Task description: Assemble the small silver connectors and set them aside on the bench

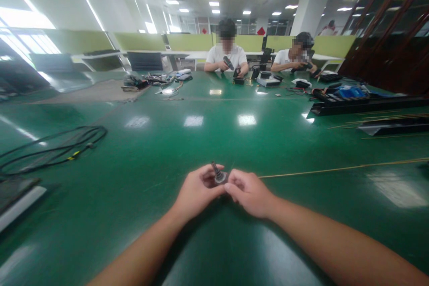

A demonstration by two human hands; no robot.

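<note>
Just above the green table [161, 143], a small dark metal part with an upright shaft and a round collar [219, 176] is between my two hands. My left hand [197, 187] grips it from the left, thumb in front and fingers behind. Closed in a pinch, my right hand [250, 191] meets its right side, fingertips touching the part and close to the left thumb. The fingers cover much of the part's lower body. Behind my right hand a thin yellowish rod [321, 171] runs off to the right; whether it touches the hand I cannot tell.
Left lies a coiled black cable [67, 143], above a dark flat object with a pale edge [23, 205]. Black metal channels [365, 106] and thin rods are at right. Across the table, one person [226, 53] holds a power drill [229, 62]; another [295, 58] works beside.
</note>
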